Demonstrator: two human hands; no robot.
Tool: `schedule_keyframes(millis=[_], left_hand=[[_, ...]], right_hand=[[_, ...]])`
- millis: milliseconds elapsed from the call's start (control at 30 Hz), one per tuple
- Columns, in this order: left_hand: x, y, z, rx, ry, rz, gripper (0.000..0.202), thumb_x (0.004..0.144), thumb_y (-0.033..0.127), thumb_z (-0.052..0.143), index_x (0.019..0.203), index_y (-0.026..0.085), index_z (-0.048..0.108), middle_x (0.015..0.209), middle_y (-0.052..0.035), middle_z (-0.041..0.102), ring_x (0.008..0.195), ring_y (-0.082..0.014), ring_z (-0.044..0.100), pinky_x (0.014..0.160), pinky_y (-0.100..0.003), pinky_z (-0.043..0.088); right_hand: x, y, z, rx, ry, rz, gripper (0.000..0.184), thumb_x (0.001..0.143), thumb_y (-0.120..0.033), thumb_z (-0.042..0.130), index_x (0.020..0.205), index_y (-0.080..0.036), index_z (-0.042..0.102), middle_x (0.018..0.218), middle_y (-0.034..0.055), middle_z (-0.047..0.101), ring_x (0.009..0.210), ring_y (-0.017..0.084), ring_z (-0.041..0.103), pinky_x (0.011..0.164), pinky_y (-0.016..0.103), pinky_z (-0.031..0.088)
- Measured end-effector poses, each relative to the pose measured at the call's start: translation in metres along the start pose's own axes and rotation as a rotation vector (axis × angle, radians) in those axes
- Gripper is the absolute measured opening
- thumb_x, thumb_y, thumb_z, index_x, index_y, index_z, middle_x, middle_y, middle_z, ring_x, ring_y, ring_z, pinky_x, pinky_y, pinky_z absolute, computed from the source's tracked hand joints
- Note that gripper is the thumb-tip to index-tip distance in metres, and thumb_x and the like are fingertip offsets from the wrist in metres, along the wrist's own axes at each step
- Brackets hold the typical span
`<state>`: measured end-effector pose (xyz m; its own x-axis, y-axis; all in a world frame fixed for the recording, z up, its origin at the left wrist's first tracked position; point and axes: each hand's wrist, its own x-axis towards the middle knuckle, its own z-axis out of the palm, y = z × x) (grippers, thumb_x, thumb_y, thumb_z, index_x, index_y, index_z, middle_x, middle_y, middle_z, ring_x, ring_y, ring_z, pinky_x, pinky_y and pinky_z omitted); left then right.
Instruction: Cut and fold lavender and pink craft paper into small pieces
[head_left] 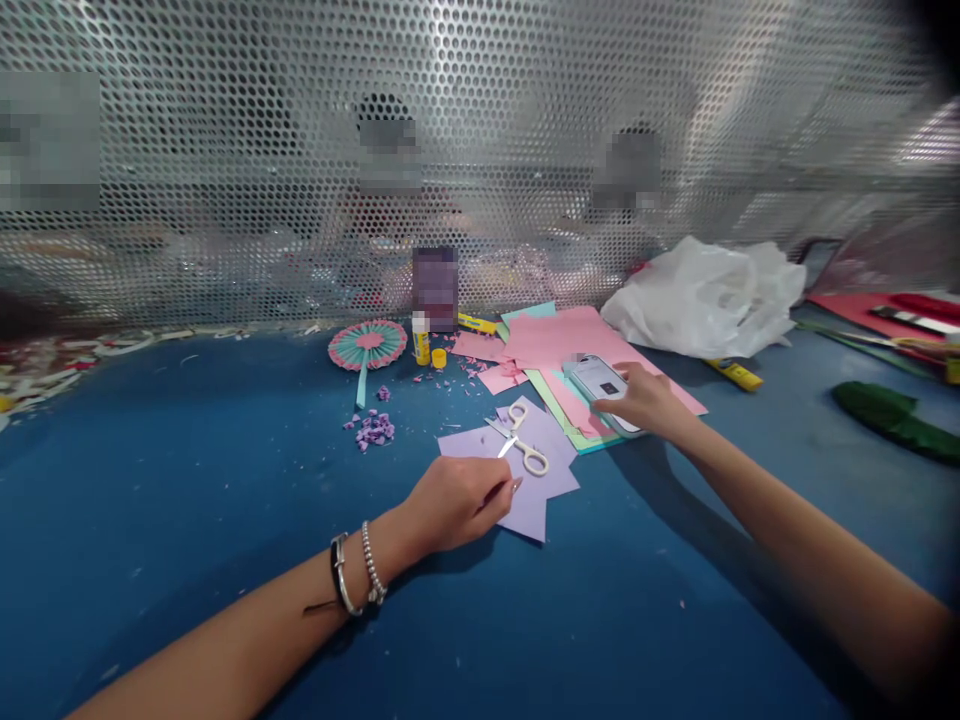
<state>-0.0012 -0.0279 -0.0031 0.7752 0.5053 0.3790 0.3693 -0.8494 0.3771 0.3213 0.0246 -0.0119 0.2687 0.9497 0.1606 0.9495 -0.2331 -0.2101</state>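
My right hand (651, 402) has its thumb and fingers around the edges of a smartphone (600, 380) with a lit screen. The phone is over a stack of pink paper (566, 338) and green sheets. My left hand (459, 502) is closed, fingers curled in, above the near-left part of some lilac paper (536, 515); whatever it may hold is hidden. White-handled scissors (534, 460) lie with blades apart on the lilac paper, just beyond my left hand.
A pleated pink-and-mint paper fan (367, 347) lies left of a glue stick (422, 343) and its yellow cap (439, 359). Purple paper scraps (373, 430) are in front. A white plastic bag (709, 295) stands against the perforated metal panel (262, 180). Dark green material (892, 418) lies right.
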Motion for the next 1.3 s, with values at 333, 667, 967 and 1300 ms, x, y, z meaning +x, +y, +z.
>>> schedule_keyframes(millis=[333,667,967,1300], left_hand=[[0.002,-0.005,-0.001,-0.164,0.173,-0.331,0.031,0.092,0.032,0.035,0.068,0.017,0.047,0.054,0.0040,0.048,0.049,-0.0089,0.042,0.050,-0.021,0.029],[0.008,-0.016,-0.004,-0.610,0.360,-0.615,0.034,0.089,0.045,0.041,0.074,0.017,0.053,0.060,0.0027,0.056,0.048,-0.0085,0.048,0.048,-0.019,0.039],[0.009,-0.017,-0.001,-0.590,0.315,-0.603,0.028,0.087,0.042,0.048,0.088,0.018,0.063,0.073,-0.0005,0.066,0.054,-0.0099,0.053,0.054,-0.021,0.043],[0.009,-0.018,0.000,-0.543,0.352,-0.580,0.027,0.082,0.041,0.055,0.085,0.021,0.072,0.075,-0.0033,0.069,0.061,-0.0121,0.057,0.060,-0.023,0.044]], right_hand=[[0.008,-0.046,-0.043,0.265,0.189,-0.230,0.037,0.086,-0.048,0.037,0.097,-0.018,0.055,0.085,0.0077,0.062,0.076,0.021,0.056,0.064,0.031,0.040],[-0.060,-0.129,0.016,0.686,0.029,-0.795,0.007,0.086,-0.023,0.044,0.092,-0.020,0.046,0.084,0.0042,0.054,0.073,0.015,0.051,0.065,0.028,0.042],[-0.057,-0.122,0.018,0.702,0.097,-0.866,0.027,0.080,-0.013,0.050,0.104,-0.023,0.044,0.095,0.0070,0.054,0.087,0.019,0.052,0.070,0.034,0.046],[-0.062,-0.121,0.011,0.765,0.106,-0.913,0.029,0.078,-0.017,0.053,0.106,-0.023,0.048,0.098,0.0065,0.054,0.094,0.020,0.051,0.078,0.037,0.046]])
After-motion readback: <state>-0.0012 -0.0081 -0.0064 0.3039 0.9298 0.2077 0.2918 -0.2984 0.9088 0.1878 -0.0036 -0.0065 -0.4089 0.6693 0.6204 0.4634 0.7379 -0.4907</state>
